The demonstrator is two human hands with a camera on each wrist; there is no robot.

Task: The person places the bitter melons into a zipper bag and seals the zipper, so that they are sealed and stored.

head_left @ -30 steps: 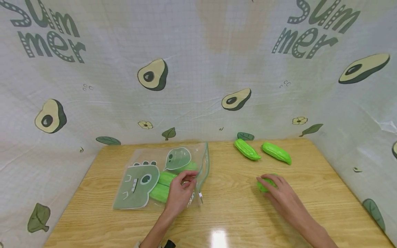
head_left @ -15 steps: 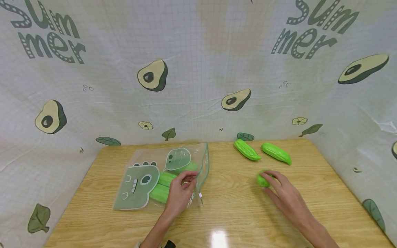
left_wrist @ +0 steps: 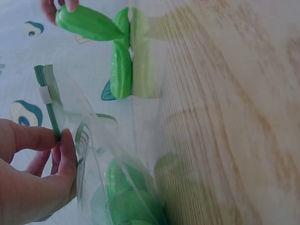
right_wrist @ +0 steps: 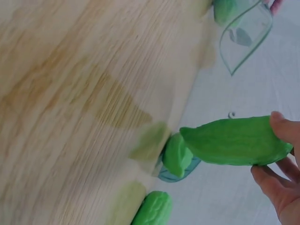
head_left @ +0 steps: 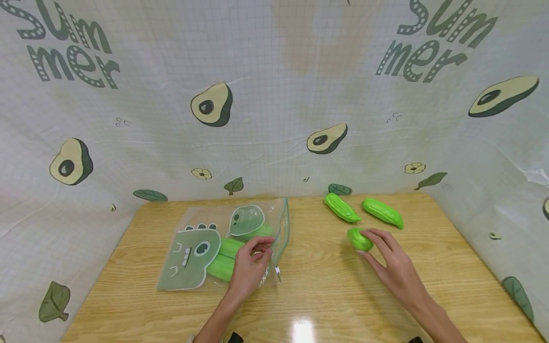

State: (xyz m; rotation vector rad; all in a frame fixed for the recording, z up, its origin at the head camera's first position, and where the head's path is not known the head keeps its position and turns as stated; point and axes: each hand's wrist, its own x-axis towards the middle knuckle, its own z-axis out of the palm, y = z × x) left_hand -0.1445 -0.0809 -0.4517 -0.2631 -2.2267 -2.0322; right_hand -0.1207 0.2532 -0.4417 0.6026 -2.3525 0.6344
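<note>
My left hand (head_left: 253, 262) pinches the green zip edge of a clear slider bag (head_left: 182, 259) with a dinosaur print, lying on the table. The bag's mouth gapes at its right side, where a white slider (left_wrist: 45, 95) sits on the strip. Several green vegetables (head_left: 220, 267) show through the plastic. My right hand (head_left: 396, 267) grips a bright green, ridged toy bitter melon (right_wrist: 234, 141) by its blunt end, between thumb and fingers. In the right wrist view its pointed tip faces away from the palm, and the melon is held above the table.
Two more green bitter melons, a left one (head_left: 341, 207) and a right one (head_left: 382, 212), lie at the table's back right. A white printed cloth (head_left: 266, 95) stands behind and along the sides of the wooden table (head_left: 317, 290).
My right hand has moved slightly left and up with the bitter melon, which shows more between the fingers now. The left hand and the bag have stayed in place.
</note>
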